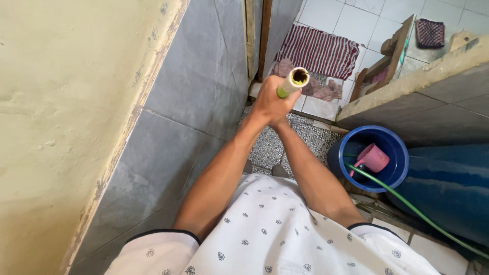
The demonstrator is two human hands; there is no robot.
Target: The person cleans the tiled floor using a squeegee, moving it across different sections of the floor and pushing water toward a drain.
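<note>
My left hand (271, 103) is wrapped around a long stick handle (292, 81) with a green shaft and a cream hollow end that points up at the camera. My right hand (283, 122) meets the same handle just beneath the left and is mostly hidden by it. Both arms stretch forward from my white patterned shirt. The lower part of the handle is out of sight behind my hands.
A grey tiled wall (193, 102) rises close on the left. On the right, a blue bucket (356, 133) holds a pink dipper (375, 157) and a green hose (412, 208). Beyond it is a concrete ledge (417, 97). Ahead lie pebbled floor (265, 147), rags (323, 90) and a striped mat (318, 51).
</note>
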